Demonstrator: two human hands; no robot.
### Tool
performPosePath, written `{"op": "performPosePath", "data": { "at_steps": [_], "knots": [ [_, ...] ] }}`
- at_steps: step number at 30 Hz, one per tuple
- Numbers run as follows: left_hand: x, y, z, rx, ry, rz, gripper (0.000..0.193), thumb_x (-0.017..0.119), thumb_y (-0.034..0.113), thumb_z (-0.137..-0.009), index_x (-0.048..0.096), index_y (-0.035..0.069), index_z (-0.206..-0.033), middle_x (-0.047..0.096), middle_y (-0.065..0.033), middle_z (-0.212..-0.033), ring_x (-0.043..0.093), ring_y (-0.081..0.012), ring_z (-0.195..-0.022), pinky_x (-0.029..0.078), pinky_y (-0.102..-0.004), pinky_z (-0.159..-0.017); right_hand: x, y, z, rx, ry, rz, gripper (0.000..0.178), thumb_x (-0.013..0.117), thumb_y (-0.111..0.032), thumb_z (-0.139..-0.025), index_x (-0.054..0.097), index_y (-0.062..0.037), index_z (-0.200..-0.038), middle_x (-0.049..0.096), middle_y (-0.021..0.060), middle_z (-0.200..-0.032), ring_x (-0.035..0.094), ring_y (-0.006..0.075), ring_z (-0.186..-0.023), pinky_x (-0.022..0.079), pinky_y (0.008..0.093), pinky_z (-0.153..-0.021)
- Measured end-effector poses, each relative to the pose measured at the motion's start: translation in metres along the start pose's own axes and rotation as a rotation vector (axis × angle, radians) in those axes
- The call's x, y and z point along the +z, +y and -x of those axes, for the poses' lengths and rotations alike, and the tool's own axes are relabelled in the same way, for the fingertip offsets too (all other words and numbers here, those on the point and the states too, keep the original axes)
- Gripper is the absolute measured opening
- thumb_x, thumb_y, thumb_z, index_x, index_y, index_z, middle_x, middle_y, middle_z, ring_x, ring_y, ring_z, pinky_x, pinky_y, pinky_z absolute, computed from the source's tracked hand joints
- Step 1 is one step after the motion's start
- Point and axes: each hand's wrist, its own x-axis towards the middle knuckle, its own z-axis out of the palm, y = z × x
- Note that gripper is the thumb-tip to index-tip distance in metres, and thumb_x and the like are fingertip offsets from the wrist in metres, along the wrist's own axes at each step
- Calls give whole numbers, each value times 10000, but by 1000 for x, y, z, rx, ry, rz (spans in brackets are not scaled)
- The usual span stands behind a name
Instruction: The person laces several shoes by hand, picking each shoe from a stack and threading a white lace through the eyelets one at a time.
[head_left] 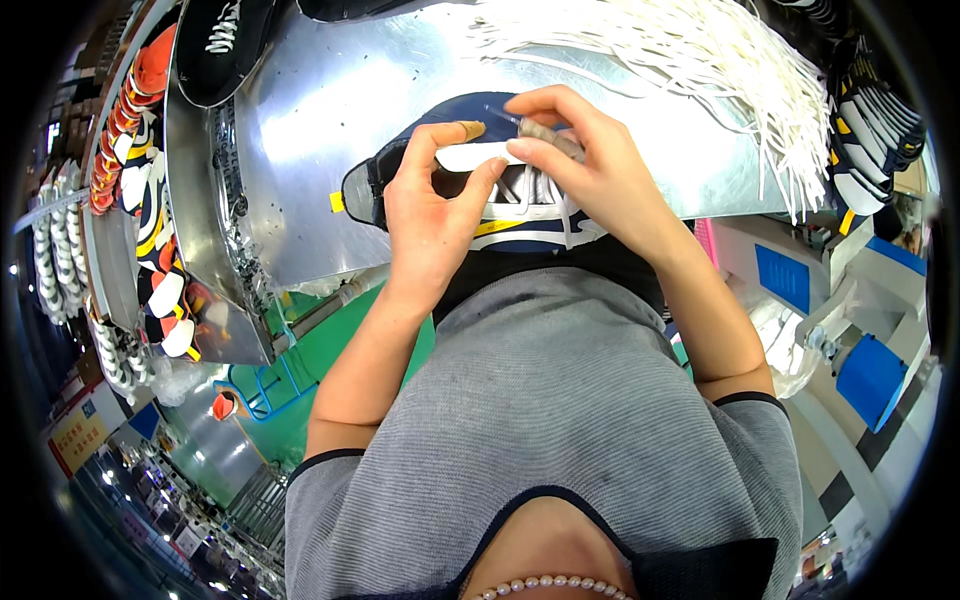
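A navy shoe upper (462, 106) with white lacing and yellow trim lies on its side at the near edge of the metal table. My left hand (425, 205) pinches its white tongue (468, 157) between thumb and index finger; a tan covering wraps that index fingertip. White shoelace (512, 208) runs through the eyelets on the side nearer me. My right hand (605, 165) is closed on a small hand tool (548, 137) with a tan wrapped handle and a thin shaft, held just over the upper. The shaft's tip is blurred, so its shape is unclear.
Loose white laces (700, 60) are heaped across the far right of the metal table (300, 200). Black shoes (222, 45) stand at the far left. Stacked shoe uppers hang at the right (870, 140) and fill a rack at the left (150, 220). A machine (785, 275) stands at my right.
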Motion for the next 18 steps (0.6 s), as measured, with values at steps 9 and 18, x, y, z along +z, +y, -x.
{"op": "performPosePath", "data": {
  "at_steps": [9,18],
  "knots": [
    [3,-7,4,84,17,-123,363,720,-4,-869,554,-25,-1191,649,-99,-1156,632,-125,-992,510,-263,-875,-13,-8,23,15,-136,346,109,614,-105,-956,552,-20,-983,677,106,-799,654,217,-669,489,304,-614],
    [8,-5,13,122,43,-168,365,670,-30,-836,583,1,-1189,665,-135,-1125,653,-217,-915,536,-324,-809,16,-5,5,-228,-86,595,228,657,-100,-806,503,9,-934,650,150,-689,660,347,-651,502,437,-538]
  ]
}}
